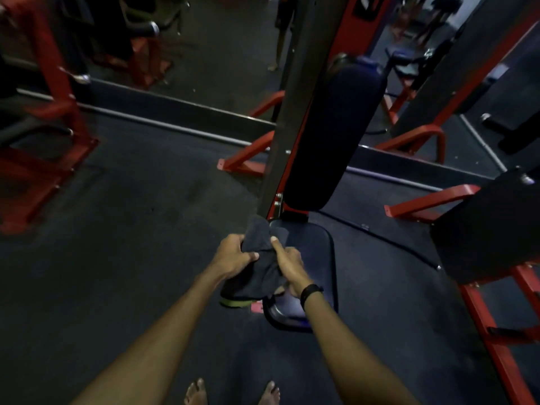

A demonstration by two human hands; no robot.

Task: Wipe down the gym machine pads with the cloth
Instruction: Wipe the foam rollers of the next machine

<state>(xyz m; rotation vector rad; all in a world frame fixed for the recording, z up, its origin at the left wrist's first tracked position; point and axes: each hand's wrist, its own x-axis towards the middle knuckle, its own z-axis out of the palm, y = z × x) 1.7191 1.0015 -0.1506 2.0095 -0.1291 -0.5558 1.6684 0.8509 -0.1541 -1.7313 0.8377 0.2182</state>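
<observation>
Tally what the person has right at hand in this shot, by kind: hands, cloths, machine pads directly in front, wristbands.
Hands: 2, left hand and right hand, both gripping the cloth
Cloths: 1, dark cloth
Machine pads: 2, upright back pad and seat pad below it
Wristbands: 1, black wristband on the right wrist
Total: 6

You are standing in a gym. A padded backrest (336,133) rises on a red steel frame (248,159), with a seat pad (309,249) just below it. Left of the backrest, a wall mirror (175,39) reflects more red machines above dark rubber flooring (117,229).
</observation>
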